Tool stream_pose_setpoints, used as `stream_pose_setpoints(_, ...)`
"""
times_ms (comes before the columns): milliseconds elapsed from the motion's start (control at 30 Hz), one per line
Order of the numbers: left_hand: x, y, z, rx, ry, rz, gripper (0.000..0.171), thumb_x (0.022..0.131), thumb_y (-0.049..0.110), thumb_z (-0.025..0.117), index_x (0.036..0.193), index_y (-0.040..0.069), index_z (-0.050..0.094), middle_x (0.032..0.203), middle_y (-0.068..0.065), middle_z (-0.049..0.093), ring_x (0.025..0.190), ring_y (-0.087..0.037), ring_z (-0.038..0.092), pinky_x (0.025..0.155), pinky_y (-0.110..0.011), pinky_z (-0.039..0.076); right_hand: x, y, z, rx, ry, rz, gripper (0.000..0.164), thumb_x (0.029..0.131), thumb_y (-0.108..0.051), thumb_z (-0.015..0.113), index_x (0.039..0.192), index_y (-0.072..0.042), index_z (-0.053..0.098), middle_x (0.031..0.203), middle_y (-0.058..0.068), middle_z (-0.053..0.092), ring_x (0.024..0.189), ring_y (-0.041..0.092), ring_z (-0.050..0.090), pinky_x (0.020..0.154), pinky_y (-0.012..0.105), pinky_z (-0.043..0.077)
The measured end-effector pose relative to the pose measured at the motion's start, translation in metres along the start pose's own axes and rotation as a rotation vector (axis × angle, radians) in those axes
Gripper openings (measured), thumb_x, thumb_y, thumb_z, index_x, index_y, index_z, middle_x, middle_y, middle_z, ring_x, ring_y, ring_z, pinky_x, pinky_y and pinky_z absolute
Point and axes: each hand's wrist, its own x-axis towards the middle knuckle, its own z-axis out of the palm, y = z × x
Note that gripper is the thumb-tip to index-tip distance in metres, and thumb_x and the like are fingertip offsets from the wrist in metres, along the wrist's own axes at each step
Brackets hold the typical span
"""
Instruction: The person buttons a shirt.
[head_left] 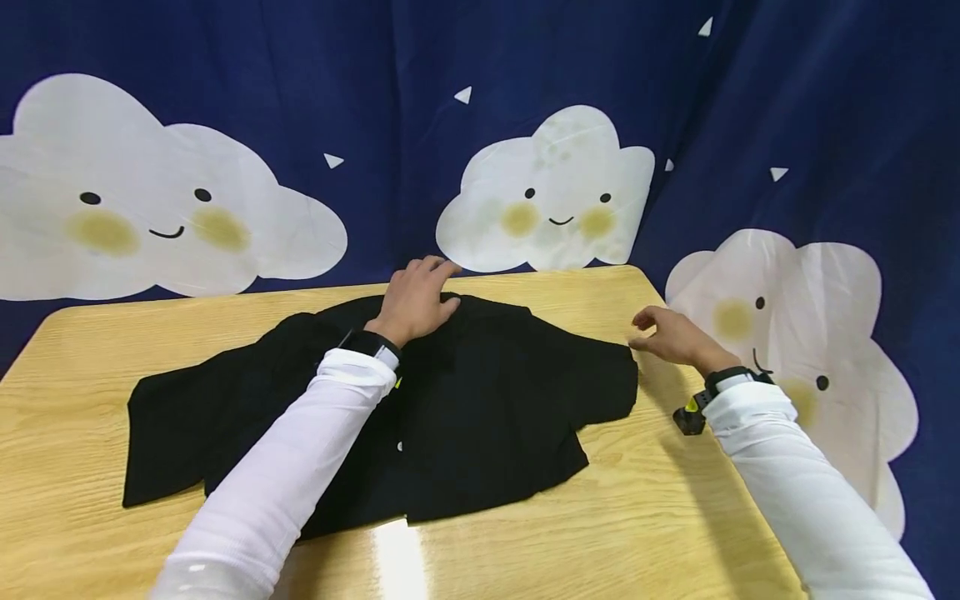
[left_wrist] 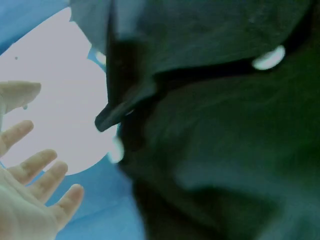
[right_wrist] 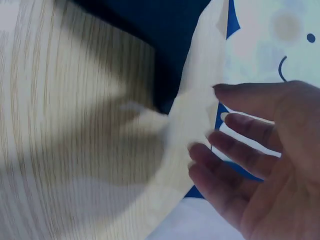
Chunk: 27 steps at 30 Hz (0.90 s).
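Note:
A black shirt [head_left: 480,400] lies spread on the table, one sleeve [head_left: 168,433] reaching left and the other [head_left: 607,375] right. Light buttons show along its front; one button [left_wrist: 269,57] is clear in the left wrist view. My left hand [head_left: 416,300] is over the shirt's far edge near the collar, its fingers spread apart and holding nothing. Beside the end of the right sleeve is my right hand [head_left: 671,337], fingers loosely bent with nothing between them. In the right wrist view, a gap separates this hand [right_wrist: 265,155] from the dark cloth [right_wrist: 167,60].
The pale wooden table [head_left: 645,517] has its far edge just behind the shirt and its right edge near my right hand. Beyond hangs a dark blue curtain [head_left: 360,75] printed with smiling white clouds. A black band with a small device [head_left: 690,417] is on the right wrist.

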Motion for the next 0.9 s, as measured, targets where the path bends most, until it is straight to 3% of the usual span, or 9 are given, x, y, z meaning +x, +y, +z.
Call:
stream_pose_setpoints(133, -0.002, -0.006, -0.018, -0.059, 0.015, -0.064, 0.037, 0.09, 0.02, 0.06, 0.126, 0.01, 0.059, 0.13, -0.012, 0.053, 0.117, -0.033, 0.048, 0.093, -0.05, 0.04, 0.011, -0.009, 0.005, -0.03, -0.008, -0.019, 0.032, 0.093, -0.016, 0.059, 0.113, 0.009, 0.058, 0.116, 0.03, 0.057, 0.107, 0.044, 0.054, 0.088, 0.052, 0.042)
stream_pose_setpoints(333, -0.007, -0.025, -0.031, -0.08, -0.024, -0.152, 0.033, 0.09, 0.015, 0.057, 0.122, 0.008, 0.061, 0.127, -0.014, 0.055, 0.115, -0.034, 0.05, 0.094, -0.05, 0.04, 0.029, -0.023, 0.016, 0.034, -0.03, -0.055, 0.027, 0.097, -0.015, 0.054, 0.113, 0.005, 0.06, 0.118, 0.025, 0.058, 0.102, 0.04, 0.058, 0.081, 0.048, 0.048)
stream_pose_setpoints(567, -0.018, -0.055, -0.033, -0.079, -0.069, -0.211, 0.03, 0.089, 0.014, 0.055, 0.117, 0.006, 0.064, 0.121, -0.016, 0.059, 0.106, -0.034, 0.055, 0.087, -0.049, 0.044, 0.044, -0.035, 0.023, 0.057, -0.04, -0.087, 0.026, 0.097, -0.015, 0.053, 0.113, 0.003, 0.062, 0.117, 0.023, 0.059, 0.101, 0.036, 0.058, 0.083, 0.047, 0.046)
stream_pose_setpoints(900, -0.035, -0.077, -0.027, -0.124, -0.136, -0.235, 0.031, 0.093, 0.02, 0.058, 0.119, 0.005, 0.061, 0.12, -0.017, 0.06, 0.108, -0.032, 0.056, 0.089, -0.047, 0.043, 0.065, -0.066, 0.036, 0.061, -0.068, -0.141, 0.023, 0.098, -0.015, 0.053, 0.111, 0.001, 0.062, 0.115, 0.02, 0.06, 0.1, 0.033, 0.058, 0.083, 0.046, 0.047)
